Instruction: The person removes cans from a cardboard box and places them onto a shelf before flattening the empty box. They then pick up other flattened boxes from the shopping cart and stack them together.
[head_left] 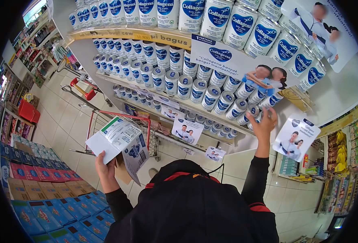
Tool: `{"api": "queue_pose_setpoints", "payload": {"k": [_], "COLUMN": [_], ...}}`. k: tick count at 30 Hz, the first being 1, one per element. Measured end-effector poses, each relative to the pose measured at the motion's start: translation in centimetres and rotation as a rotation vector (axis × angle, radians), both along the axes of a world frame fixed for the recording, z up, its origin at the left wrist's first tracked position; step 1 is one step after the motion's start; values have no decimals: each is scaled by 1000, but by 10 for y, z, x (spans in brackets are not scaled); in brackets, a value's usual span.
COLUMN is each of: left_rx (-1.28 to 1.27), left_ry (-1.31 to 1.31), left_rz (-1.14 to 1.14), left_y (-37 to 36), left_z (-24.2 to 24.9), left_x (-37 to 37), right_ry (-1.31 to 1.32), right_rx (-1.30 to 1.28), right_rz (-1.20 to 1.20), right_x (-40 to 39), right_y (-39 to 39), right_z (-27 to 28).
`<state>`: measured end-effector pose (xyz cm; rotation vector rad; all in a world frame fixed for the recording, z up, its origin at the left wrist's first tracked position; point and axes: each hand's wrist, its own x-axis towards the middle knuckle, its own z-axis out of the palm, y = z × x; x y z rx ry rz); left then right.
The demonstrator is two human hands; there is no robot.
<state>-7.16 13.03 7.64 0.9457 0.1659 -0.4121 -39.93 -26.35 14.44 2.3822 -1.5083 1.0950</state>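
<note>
My left hand [105, 170] grips the bottom edge of an opened white-and-blue cardboard carton [135, 156], thumb on a raised flap. The carton tilts in front of my body, and what it holds inside is hidden. My right hand [264, 124] reaches up to the right end of a shelf, fingers apart and slightly curved. Just beyond its fingertips stand white-and-blue Collagena milk cans [239, 107]. I see no can inside the fingers, though contact with the nearest one cannot be made out.
A display rack [167, 99] holds several tiers of cans, with card signs [187, 130] hanging from its edges. A shopping trolley [94, 117] stands left. Blue cartons [45, 214] are stacked at lower left. Snack shelves [337, 150] line the right.
</note>
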Motion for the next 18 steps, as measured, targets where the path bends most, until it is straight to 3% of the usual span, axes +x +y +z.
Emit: {"api": "queue_pose_setpoints", "payload": {"k": [2, 4, 6, 7, 14, 18], "left_rx": [-2, 7, 6, 7, -28, -45], "left_ry": [17, 9, 13, 14, -1, -2], "left_rz": [-5, -4, -2, 0, 19, -5], "left_y": [2, 5, 7, 8, 14, 17], "left_z": [1, 0, -3, -4, -7, -6], "left_x": [-1, -1, 0, 1, 9, 19], "right_ry": [-200, -146, -601, -699, -643, -707], "right_rx": [-4, 107, 388, 482, 499, 467], "right_rz": [128, 28, 178, 291, 112, 148], "right_x": [-11, -33, -44, -45, -36, -37], "right_y": [1, -7, -17, -14, -15, -20], "right_z": [4, -10, -39, -44, -55, -72]}}
